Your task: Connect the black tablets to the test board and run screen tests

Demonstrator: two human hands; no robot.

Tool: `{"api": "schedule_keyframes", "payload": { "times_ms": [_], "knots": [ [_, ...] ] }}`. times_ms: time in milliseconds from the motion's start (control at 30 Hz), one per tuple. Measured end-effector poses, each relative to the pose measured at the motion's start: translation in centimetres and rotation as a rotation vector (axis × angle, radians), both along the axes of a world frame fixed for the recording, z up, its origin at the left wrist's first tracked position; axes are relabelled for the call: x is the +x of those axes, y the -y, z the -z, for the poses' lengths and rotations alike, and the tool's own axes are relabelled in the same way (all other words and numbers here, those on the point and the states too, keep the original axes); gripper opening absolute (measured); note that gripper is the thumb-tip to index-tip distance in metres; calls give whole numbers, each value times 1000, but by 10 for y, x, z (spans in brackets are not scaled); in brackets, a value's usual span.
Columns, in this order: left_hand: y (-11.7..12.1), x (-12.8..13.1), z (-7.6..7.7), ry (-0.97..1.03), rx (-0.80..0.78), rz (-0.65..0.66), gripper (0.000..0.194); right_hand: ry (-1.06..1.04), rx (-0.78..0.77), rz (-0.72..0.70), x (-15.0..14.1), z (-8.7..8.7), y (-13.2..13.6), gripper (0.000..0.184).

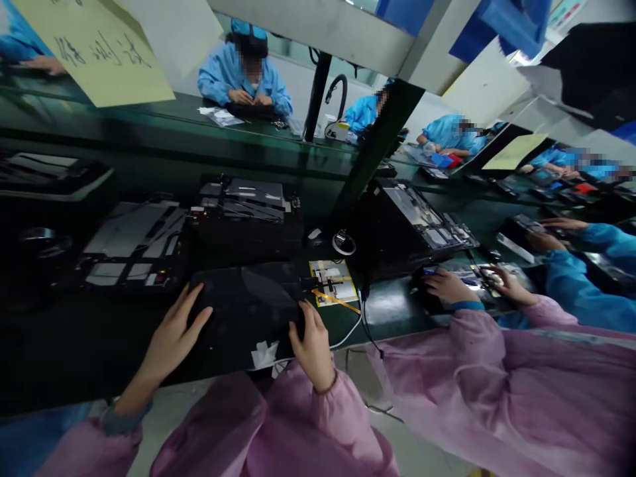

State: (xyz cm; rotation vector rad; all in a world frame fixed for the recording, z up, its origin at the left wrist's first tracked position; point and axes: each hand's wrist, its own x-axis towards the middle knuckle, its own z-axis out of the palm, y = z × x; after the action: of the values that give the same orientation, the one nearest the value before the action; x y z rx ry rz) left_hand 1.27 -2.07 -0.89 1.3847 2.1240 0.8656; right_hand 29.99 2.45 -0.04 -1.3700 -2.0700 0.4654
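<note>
Together, the left hand (171,334) at nine o'clock and right hand (314,346) at three grip the black rectangular slab (251,301).

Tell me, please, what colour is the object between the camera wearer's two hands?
The object is black; it shows best in the head view.

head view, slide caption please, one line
Left hand and right hand at opposite ends of a black block on a workbench, beside a yellow-edged panel.

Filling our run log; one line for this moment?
left hand: at black box's left edge | right hand: at its right edge | nearby: yellow-edged panel
</note>
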Motion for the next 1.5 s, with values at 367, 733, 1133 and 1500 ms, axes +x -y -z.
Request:
{"api": "schedule_keyframes", "payload": {
  "times_ms": [367, 733, 1133, 1500],
  "knots": [
    [-32, 53, -81, -433, 183, 415, 50, 45, 162, 239, 94, -9, -35, 26],
    [-155, 248, -74, -558, 28, 894, 30, 195, -14, 21, 121, -5, -44, 32],
    [-128, 184, -95, 496, 39, 774, 22, -823, -695, -363, 130, -13, -69, 17],
    [-100, 179, -65, 144, 103, 685, 15, -329, -154, -293, 81, -22, -84, 20]
  ]
}}
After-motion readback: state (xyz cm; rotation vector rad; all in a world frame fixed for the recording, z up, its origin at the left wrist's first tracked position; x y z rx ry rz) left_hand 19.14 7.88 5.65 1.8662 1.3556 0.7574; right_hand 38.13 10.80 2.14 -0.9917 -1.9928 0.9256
